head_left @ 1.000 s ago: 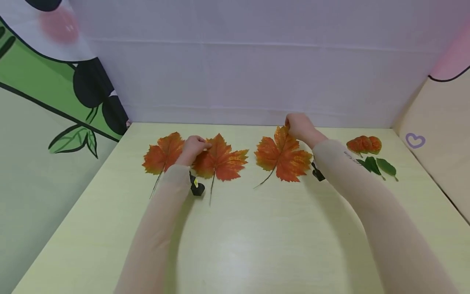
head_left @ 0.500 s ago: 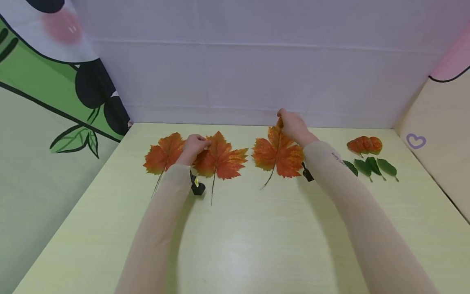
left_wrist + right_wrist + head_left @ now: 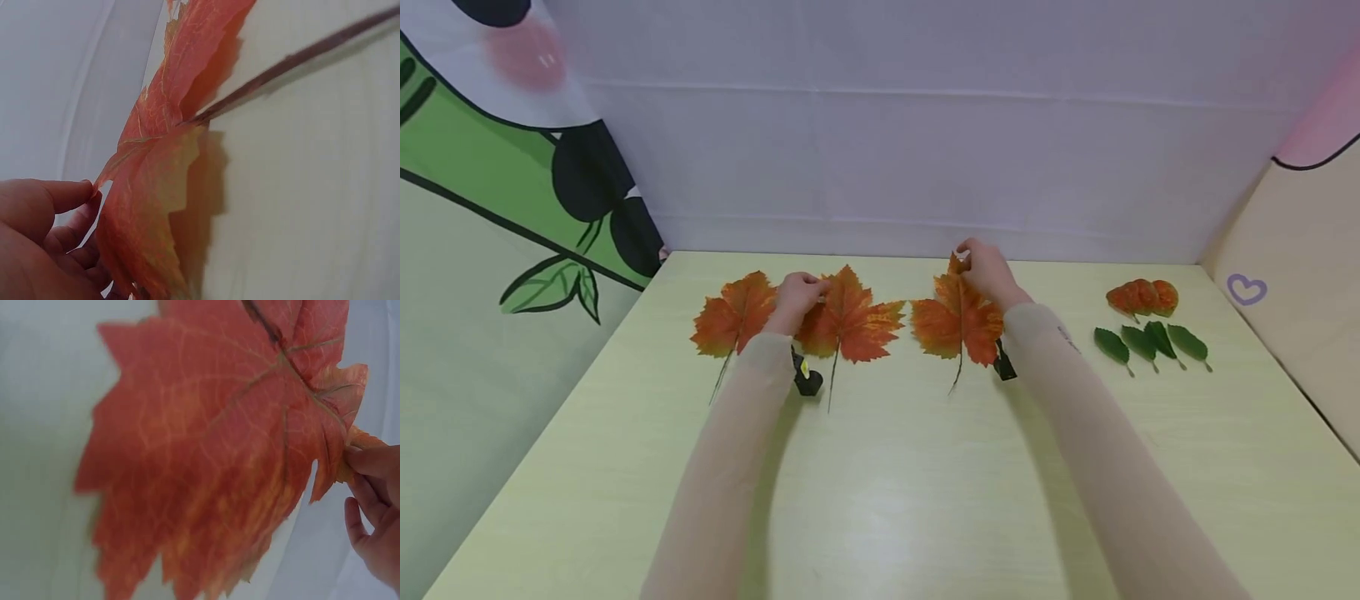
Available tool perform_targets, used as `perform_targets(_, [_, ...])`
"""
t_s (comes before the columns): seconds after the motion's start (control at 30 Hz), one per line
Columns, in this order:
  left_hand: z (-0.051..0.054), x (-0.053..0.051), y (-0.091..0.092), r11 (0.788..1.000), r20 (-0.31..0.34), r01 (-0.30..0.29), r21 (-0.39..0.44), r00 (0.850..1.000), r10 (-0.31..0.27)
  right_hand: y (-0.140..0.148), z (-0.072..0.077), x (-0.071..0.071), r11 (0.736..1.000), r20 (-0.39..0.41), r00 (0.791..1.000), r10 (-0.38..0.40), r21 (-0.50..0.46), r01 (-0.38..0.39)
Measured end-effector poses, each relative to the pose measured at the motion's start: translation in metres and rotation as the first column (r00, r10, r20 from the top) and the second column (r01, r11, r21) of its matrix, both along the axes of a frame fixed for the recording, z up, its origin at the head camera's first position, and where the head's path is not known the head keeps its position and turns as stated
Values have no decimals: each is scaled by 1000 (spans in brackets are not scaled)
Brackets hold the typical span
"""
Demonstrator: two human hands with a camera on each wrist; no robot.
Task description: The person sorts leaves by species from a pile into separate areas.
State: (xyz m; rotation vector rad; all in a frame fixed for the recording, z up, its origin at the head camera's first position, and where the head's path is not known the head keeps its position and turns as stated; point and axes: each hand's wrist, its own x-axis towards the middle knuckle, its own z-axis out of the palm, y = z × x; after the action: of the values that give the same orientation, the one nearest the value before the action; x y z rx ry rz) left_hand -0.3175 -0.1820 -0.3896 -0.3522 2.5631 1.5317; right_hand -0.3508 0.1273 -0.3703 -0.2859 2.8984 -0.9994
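Observation:
Three large orange-red maple leaves with thin stems lie in a row along the table's far side. My left hand (image 3: 795, 302) pinches an edge of the middle maple leaf (image 3: 859, 323); the left wrist view shows thumb and finger at the leaf's rim, with its lobes raised off the surface. On the right, my right hand (image 3: 989, 273) pinches the top lobe of another maple leaf (image 3: 949, 321), whose stem points toward me. That leaf's right part is hidden by hand and sleeve. The leftmost maple leaf (image 3: 730, 315) is partly behind my left hand and forearm.
Several small green leaves (image 3: 1156, 342) lie in a row at the table's right, below a cluster of overlapping small orange leaves (image 3: 1142, 297). Pale cloth (image 3: 887, 167) rises behind the table's (image 3: 880, 483) back edge. Printed side panels flank it.
My right hand has moved left with its maple leaf, nearer the middle one, and the leaf's stem has swung more upright. More green leaves are uncovered. The left hand has hardly moved.

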Motion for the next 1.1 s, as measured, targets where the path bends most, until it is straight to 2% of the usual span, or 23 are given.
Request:
perform_targets(0.17, [-1, 1, -1, 1000, -3, 2, -21, 1000, -2, -1, -7, 1, 998, 23, 999, -25, -55, 26])
perform_targets(0.33, [-1, 2, 0, 1000, -4, 1, -10, 1000, -1, 0, -10, 3, 998, 42, 998, -38, -54, 41])
perform_targets(0.47, [1, 2, 1, 1000, -6, 9, 4, 1000, -9, 0, -11, 3, 999, 47, 998, -41, -21, 42])
perform_targets(0.73, [5, 1, -3, 999, 2, 23, -37, 1000, -22, 2, -7, 4, 996, 86, 996, -8, 87, 1])
perform_targets(0.83, [8, -1, -4, 996, -30, 40, -80, 999, -42, 7, -3, 8, 994, 87, 996, -10, 109, 0])
perform_targets(0.97, [14, -1, -8, 984, -95, 62, -170, 992, -79, 14, 6, 15, 989, 50, 999, 11, 147, -18])
perform_targets(1.1, [22, 3, -12, 973, -122, 102, -207, 984, -129, 22, 13, 23, 982, 6, 999, 46, 182, -46])
